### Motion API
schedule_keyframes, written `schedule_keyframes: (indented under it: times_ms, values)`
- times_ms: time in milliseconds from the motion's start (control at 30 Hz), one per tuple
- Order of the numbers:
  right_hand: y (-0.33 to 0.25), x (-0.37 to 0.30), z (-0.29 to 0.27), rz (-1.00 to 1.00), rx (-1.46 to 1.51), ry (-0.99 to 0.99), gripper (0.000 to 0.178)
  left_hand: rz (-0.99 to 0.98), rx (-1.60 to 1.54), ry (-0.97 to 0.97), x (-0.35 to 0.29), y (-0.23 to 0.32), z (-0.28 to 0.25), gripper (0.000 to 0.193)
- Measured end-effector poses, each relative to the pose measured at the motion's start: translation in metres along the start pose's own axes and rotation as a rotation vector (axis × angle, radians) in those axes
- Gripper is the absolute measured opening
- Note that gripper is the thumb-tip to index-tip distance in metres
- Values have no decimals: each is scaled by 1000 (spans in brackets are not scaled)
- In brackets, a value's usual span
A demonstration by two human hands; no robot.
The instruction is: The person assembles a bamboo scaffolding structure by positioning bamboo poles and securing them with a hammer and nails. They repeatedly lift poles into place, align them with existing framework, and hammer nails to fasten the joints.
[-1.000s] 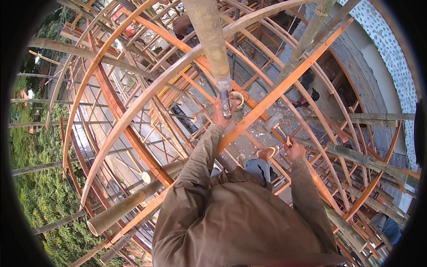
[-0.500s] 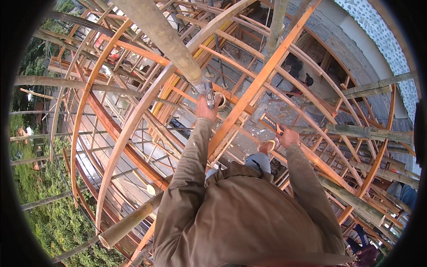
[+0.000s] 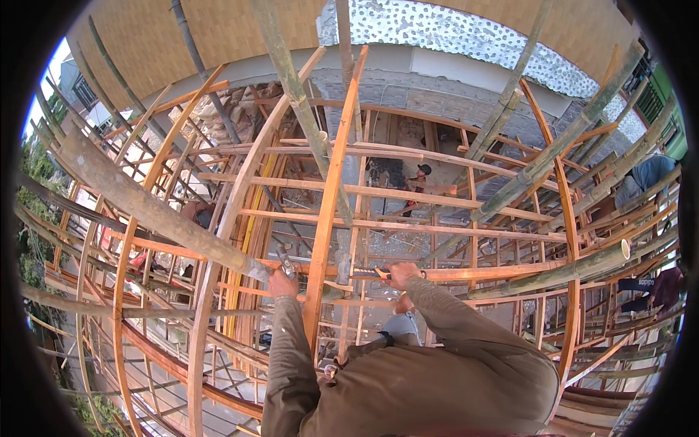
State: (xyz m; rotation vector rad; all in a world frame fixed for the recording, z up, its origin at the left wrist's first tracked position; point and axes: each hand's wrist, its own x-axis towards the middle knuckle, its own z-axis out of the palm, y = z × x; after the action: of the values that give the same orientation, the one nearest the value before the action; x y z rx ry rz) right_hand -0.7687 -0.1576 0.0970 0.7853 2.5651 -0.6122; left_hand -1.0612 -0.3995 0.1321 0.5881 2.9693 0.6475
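Observation:
My left hand (image 3: 282, 283) is closed around a hammer; its metal head (image 3: 285, 259) shows above the fingers. Right beside this hand is the lower end of a thick bamboo pole (image 3: 164, 211), and whether my hand touches it I cannot tell. My right hand (image 3: 403, 274) grips a tool with orange and black parts (image 3: 373, 273), pointing left; its kind I cannot make out. An orange-brown timber (image 3: 331, 197) rises between my hands. Another timber (image 3: 488, 273) runs off to the right beside my right hand.
Crossing timbers and bamboo poles (image 3: 520, 189) form an open frame around me, with gaps down to a lower level. A person in a dark cap (image 3: 422, 171) is below, beyond my hands. Another in blue (image 3: 644, 178) bends at the right. A tiled wall (image 3: 466, 25) stands at the back.
My view has swung right and upward, bringing the wall across the top. My right hand and its tool now point left, level with my left hand. Both hands keep their grip.

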Motion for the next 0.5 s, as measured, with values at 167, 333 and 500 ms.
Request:
schedule_keyframes:
  times_ms: [167,333,500]
  values:
    - [5,2,7,6,-8,48,47,166,8,-76,1,-11,-4,48]
    - [3,-5,5,18,66,100,42,367,-148,-127,2,-39,6,50]
    - [4,-2,4,1,21,72,42,342,-74,-10,10,-52,30,50]
